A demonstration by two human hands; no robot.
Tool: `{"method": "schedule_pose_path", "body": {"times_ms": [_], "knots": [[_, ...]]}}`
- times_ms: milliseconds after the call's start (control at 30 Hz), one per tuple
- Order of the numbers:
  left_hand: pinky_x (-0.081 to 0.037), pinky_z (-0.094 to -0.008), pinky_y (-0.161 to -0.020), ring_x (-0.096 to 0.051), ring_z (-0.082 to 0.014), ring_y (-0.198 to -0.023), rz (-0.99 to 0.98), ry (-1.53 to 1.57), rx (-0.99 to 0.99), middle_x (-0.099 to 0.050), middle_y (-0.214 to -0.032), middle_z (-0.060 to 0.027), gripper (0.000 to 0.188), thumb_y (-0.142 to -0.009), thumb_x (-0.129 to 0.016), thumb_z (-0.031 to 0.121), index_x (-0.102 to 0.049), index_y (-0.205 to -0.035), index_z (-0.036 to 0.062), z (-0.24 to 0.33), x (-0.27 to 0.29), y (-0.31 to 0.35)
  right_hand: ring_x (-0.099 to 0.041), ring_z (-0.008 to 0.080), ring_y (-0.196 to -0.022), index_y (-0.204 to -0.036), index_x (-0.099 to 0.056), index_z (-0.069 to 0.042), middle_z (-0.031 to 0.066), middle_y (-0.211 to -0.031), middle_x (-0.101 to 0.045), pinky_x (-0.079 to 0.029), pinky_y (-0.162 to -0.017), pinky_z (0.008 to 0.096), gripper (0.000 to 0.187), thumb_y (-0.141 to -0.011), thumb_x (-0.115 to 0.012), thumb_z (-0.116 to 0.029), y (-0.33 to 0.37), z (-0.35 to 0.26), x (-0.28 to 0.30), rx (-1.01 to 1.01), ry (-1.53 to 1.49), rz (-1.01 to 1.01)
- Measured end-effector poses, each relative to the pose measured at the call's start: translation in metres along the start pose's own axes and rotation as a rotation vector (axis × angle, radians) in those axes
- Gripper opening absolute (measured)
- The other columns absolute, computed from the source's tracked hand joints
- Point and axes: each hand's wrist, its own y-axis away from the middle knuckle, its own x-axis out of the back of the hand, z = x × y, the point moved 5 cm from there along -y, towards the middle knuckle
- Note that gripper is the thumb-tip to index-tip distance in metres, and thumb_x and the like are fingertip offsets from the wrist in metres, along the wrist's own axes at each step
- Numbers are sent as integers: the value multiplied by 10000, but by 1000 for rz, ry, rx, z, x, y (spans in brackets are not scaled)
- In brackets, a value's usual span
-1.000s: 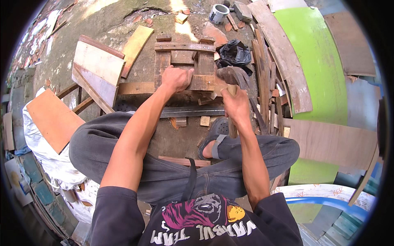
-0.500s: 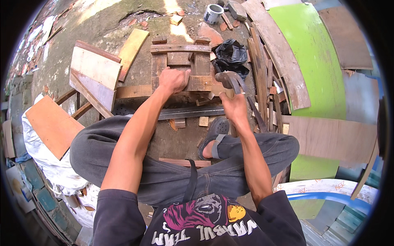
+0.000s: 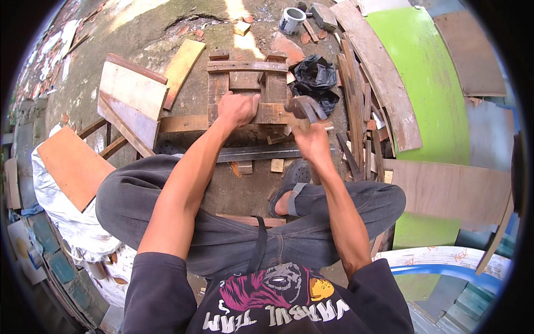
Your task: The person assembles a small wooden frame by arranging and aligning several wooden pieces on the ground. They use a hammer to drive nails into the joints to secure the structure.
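A small wooden frame (image 3: 247, 67) of rough brown boards stands in front of me, with a crosspiece at its far end and a wider board (image 3: 272, 113) across its near end. My left hand (image 3: 238, 109) is closed around that near board. In my right hand (image 3: 312, 142) is a claw hammer (image 3: 307, 108), gripped close to its metal head. The head is slightly blurred and lies beside the right end of the near board; whether it touches is unclear. A dark metal bar (image 3: 258, 153) lies on the ground nearer to my legs.
At left stands a wooden piece with pale panels (image 3: 133, 86), beside an orange board (image 3: 75, 167) on white sacking. A black plastic bag (image 3: 314, 72), a paint can (image 3: 292, 21) and stacked wood strips (image 3: 351, 100) lie to the right. A green panel (image 3: 414, 67) is further right.
The hammer in my right hand has swung left, its head now closer to the end of the near board. My left hand keeps its hold on the frame.
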Motion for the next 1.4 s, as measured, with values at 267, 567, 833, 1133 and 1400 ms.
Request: {"method": "schedule_pose_path", "body": {"times_ms": [267, 567, 833, 1133, 1400], "knots": [[-484, -510, -843, -665, -441, -702, -55, 26, 43, -676, -700, -243, 665, -1071, -292, 385, -703, -671, 50, -9, -6, 2, -549, 133, -544, -945, -636, -5, 15, -672, -598, -445, -492, 313, 228, -968, -675, -229, 39, -72, 41, 467, -510, 392], [-485, -509, -899, -666, -434, -696, -12, 15, 41, -672, -684, -241, 664, -1070, -300, 381, -694, -655, 45, -3, 0, 3, -519, 168, -428, -884, -617, 24, 50, -569, -547, -429, -421, 337, 223, -931, -615, -194, -10, -4, 25, 117, -108, 127], [-457, -506, -970, -697, -411, -773, -124, 36, 80, -714, -767, -229, 692, -1069, -262, 401, -740, -726, 36, -2, -2, 1, -705, 334, -775, -934, -684, 21, 173, -808, -706, -515, -669, 420, 199, -922, -588, -153, 30, -31, 13, 366, -120, 571], [-479, -509, -938, -661, -443, -684, -40, 46, 78, -666, -672, -244, 659, -1066, -311, 375, -694, -645, 44, -6, -1, 6, -629, 177, -699, -894, -649, 1, 71, -749, -650, -497, -672, 366, 229, -936, -656, -225, 19, -82, 56, 347, -310, 250], [-495, -478, -873, -662, -420, -656, 15, 27, 25, -666, -660, -229, 647, -1064, -319, 380, -708, -662, 54, 4, -2, -1, -717, 376, -831, -921, -666, 53, 249, -812, -702, -529, -747, 450, 258, -905, -630, -202, 11, 26, -22, 264, -63, 363]]}}
